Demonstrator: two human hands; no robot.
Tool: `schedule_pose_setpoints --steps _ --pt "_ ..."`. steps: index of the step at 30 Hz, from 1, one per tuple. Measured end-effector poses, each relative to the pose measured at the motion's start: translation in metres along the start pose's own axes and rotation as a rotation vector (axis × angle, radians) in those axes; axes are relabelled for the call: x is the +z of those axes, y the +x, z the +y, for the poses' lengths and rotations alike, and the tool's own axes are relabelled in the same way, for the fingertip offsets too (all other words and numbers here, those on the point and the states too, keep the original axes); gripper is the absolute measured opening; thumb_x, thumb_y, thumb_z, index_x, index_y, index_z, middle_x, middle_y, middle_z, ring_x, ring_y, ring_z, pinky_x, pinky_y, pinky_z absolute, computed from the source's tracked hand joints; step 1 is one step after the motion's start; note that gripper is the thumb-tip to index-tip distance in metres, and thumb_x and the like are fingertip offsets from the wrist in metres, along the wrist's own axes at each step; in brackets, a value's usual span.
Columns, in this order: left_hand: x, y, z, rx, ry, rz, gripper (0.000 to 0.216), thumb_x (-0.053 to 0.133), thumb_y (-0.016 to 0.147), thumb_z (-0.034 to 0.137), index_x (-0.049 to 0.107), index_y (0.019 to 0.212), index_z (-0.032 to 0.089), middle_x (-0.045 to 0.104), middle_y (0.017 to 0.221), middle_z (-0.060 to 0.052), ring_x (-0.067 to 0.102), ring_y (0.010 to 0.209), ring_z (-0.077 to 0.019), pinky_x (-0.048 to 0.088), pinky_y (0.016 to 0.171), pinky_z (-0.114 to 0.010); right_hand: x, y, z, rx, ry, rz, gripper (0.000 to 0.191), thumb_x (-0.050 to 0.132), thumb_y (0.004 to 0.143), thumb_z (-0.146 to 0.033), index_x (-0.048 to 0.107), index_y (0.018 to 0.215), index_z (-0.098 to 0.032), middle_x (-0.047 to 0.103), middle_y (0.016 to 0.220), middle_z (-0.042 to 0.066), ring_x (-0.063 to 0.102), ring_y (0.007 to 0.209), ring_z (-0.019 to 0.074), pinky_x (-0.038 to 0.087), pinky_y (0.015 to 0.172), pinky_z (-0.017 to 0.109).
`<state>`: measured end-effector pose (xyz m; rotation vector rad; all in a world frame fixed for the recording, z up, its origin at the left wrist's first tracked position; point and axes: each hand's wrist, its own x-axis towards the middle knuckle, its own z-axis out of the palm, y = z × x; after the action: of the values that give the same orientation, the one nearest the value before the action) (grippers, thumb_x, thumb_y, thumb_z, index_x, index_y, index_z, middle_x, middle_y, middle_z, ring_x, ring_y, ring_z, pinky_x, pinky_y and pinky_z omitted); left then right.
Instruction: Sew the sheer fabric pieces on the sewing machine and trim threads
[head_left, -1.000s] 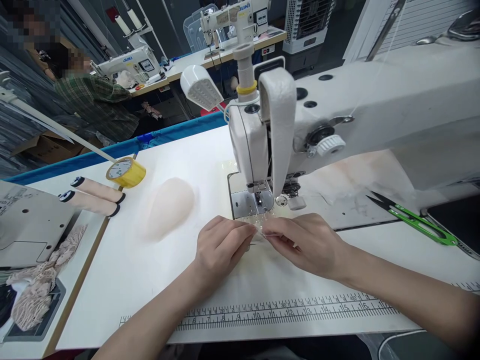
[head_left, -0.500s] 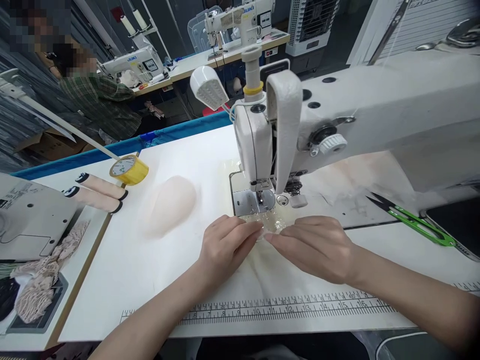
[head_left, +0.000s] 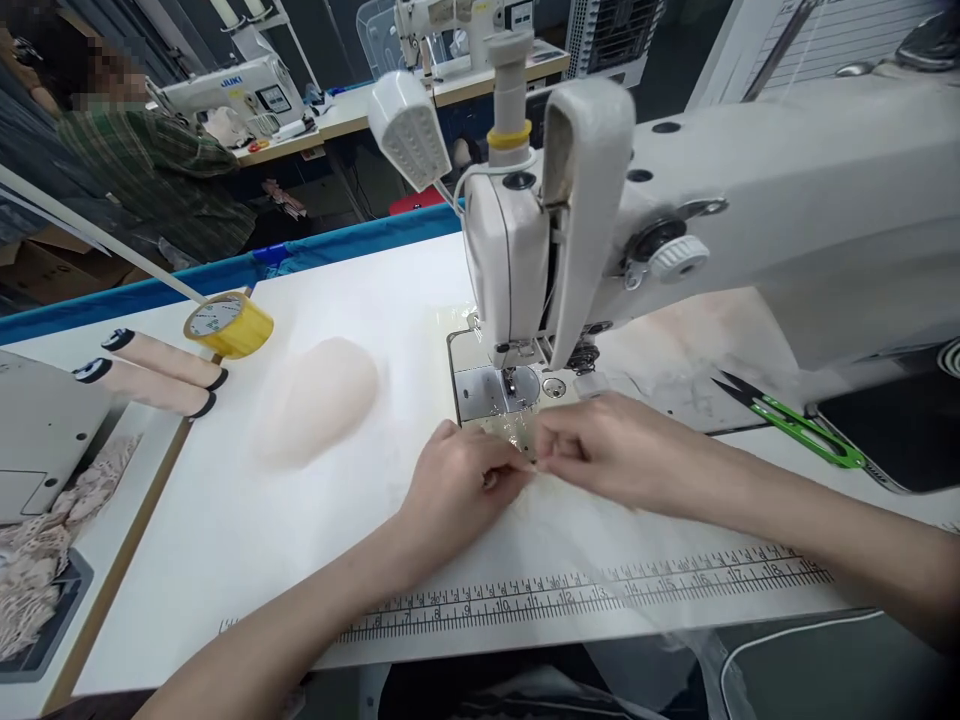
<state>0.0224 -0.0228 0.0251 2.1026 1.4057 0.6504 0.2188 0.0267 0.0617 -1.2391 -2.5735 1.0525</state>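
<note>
My right hand (head_left: 600, 442) just curled tighter beside my left hand (head_left: 459, 482). Both pinching sheer material (head_left: 559, 500), centre frame, just below needle plate (head_left: 480, 392). Probably still handwork, not feeding.

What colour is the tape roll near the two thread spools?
Yellow; the tape roll shows best in the head view.

Blurred, cropped, part-hidden.
Too blurred to trace: sheer material (head_left: 559, 505) between left hand (head_left: 457, 485) and right hand (head_left: 604, 445). Cut by right edge: sewing machine (head_left: 750, 190). By left: lace (head_left: 30, 590). Partly behind sewing machine: pale fabric (head_left: 705, 325).
</note>
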Motion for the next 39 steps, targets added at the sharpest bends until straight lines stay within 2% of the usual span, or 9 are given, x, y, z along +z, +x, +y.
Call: schedule_pose_setpoints --steps 3,5,11,17,22,26,30,36,39 --pt "0.01 0.005 -0.016 0.092 0.257 0.151 0.005 0.065 0.086 0.019 0.067 0.09 0.021 0.069 0.077 0.002 0.06 0.072 -0.016 0.039 0.07 -0.034 0.013 0.022 0.014 0.028 -0.083 0.128 0.01 0.057 0.086 -0.02 0.063 0.079 -0.023 0.06 0.06 -0.006 0.051 0.051 0.0096 0.031 0.05 0.023" --pt "0.012 0.005 -0.021 0.177 0.377 0.219 0.014 0.066 0.086 0.023 0.065 0.1 0.02 0.069 0.087 -0.002 0.06 0.079 -0.0184 0.039 0.071 -0.035 0.019 0.027 0.021 0.004 -0.105 0.189 0.011 0.056 0.089 -0.023 0.064 0.081 -0.023 0.062 0.065 -0.005 0.052 0.055 0.0103 0.031 0.052 0.024" --pt "0.013 -0.004 -0.015 0.514 0.667 0.333 0.016 0.065 0.088 0.014 0.069 0.103 0.018 0.074 0.107 -0.001 0.062 0.093 -0.0182 0.038 0.08 -0.037 0.027 0.025 0.03 -0.079 -0.194 0.311 0.017 0.052 0.094 -0.025 0.068 0.088 -0.022 0.066 0.073 -0.001 0.058 0.063 0.0134 0.036 0.057 0.026" --pt "0.013 -0.006 -0.016 0.431 0.712 0.22 0.027 0.055 0.096 0.023 0.063 0.121 0.018 0.068 0.126 -0.002 0.06 0.114 -0.0214 0.037 0.087 -0.039 0.036 0.025 0.042 -0.117 -0.379 0.497 0.026 0.049 0.098 -0.031 0.07 0.11 -0.022 0.072 0.103 0.006 0.068 0.079 0.0214 0.049 0.066 0.033" --pt "0.011 0.0 -0.021 0.406 0.695 0.24 0.027 0.056 0.096 0.021 0.063 0.122 0.017 0.069 0.124 -0.004 0.06 0.118 -0.023 0.037 0.089 -0.04 0.038 0.025 0.044 -0.115 -0.334 0.5 0.033 0.046 0.098 -0.027 0.065 0.123 -0.017 0.068 0.114 0.013 0.067 0.098 0.0282 0.053 0.084 0.044" --pt "0.012 0.0 -0.021 0.418 0.691 0.236 0.028 0.057 0.095 0.02 0.063 0.122 0.017 0.069 0.124 -0.003 0.061 0.117 -0.0228 0.038 0.088 -0.039 0.035 0.026 0.04 -0.138 -0.155 0.437 0.03 0.045 0.095 -0.016 0.069 0.113 -0.018 0.068 0.115 0.01 0.067 0.096 0.0236 0.053 0.087 0.041" --pt "0.012 -0.001 -0.021 0.417 0.687 0.227 0.03 0.058 0.094 0.019 0.062 0.124 0.018 0.069 0.123 -0.003 0.061 0.117 -0.0235 0.037 0.088 -0.04 0.033 0.026 0.041 -0.08 -0.106 0.441 0.032 0.048 0.094 -0.016 0.067 0.119 -0.021 0.068 0.117 0.007 0.067 0.092 0.0227 0.054 0.085 0.04" --pt "0.012 0.0 -0.021 0.402 0.677 0.218 0.031 0.058 0.094 0.019 0.062 0.125 0.02 0.069 0.124 -0.003 0.061 0.118 -0.0243 0.037 0.089 -0.04 0.034 0.025 0.043 -0.121 -0.284 0.485 0.033 0.045 0.096 -0.02 0.069 0.12 -0.02 0.069 0.114 0.009 0.067 0.093 0.0238 0.051 0.085 0.04" --pt "0.012 0.001 -0.021 0.39 0.675 0.21 0.03 0.056 0.095 0.021 0.062 0.125 0.02 0.068 0.126 -0.003 0.06 0.119 -0.024 0.037 0.09 -0.04 0.03 0.021 0.04 -0.12 -0.473 0.526 0.03 0.047 0.097 -0.026 0.073 0.109 -0.018 0.072 0.098 0.009 0.066 0.084 0.024 0.048 0.076 0.038"
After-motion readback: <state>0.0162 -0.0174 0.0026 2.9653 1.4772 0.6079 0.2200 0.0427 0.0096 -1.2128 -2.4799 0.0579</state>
